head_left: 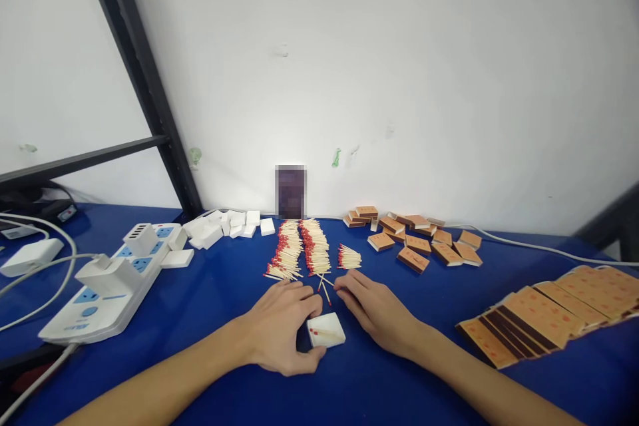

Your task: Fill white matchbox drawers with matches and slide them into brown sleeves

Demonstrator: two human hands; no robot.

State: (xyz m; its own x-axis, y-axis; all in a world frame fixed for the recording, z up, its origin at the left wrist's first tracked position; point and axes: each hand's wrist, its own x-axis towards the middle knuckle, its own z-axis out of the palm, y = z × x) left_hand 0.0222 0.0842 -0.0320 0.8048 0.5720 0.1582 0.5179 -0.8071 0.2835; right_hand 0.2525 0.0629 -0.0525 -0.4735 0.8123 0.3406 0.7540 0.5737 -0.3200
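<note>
A small white matchbox tray (pixel 333 338) lies on the blue table with a few red-tipped matches (pixel 324 332) inside. My left hand (pixel 282 329) curves around its left side, thumb at the near corner and index finger by the far one. To the right, my right hand (pixel 374 309) has thumb and fingertips pressed together at the end of a match (pixel 327 281). Another loose match (pixel 326 294) lies beside those fingertips. Just beyond the hands are two long rows of matches, a left row (pixel 286 249) and a right row (pixel 315 246), plus a smaller pile (pixel 349 257).
White empty trays (pixel 207 231) are heaped at the back left, near a power strip (pixel 124 306) with chargers and cables. Closed matchboxes (pixel 414 243) lie scattered at the back right. Flattened overlapping matchbox sleeves (pixel 544 309) fan out at right. A wall (pixel 379 80) stands behind.
</note>
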